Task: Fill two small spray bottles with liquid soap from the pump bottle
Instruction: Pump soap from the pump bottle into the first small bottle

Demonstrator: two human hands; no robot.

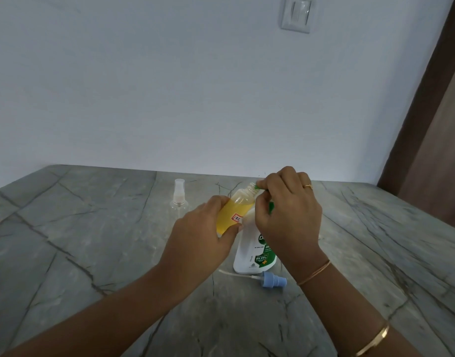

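My left hand (203,235) grips a small clear spray bottle (236,210) that is mostly full of yellow liquid and bears a red-edged sticker. I hold it tilted, with its open neck up to the right against the green pump nozzle. My right hand (288,215) lies over the green pump head of the white soap pump bottle (254,251), fingers curled round it. A second small clear spray bottle (179,199) stands upright behind, with its white sprayer and cap on; it looks empty. A blue sprayer top (272,280) with its dip tube lies on the table in front of the pump bottle.
Everything sits on a grey marble-patterned table (92,253) against a pale wall. A light switch (297,14) is on the wall above. A brown door frame (427,112) runs down the right side.
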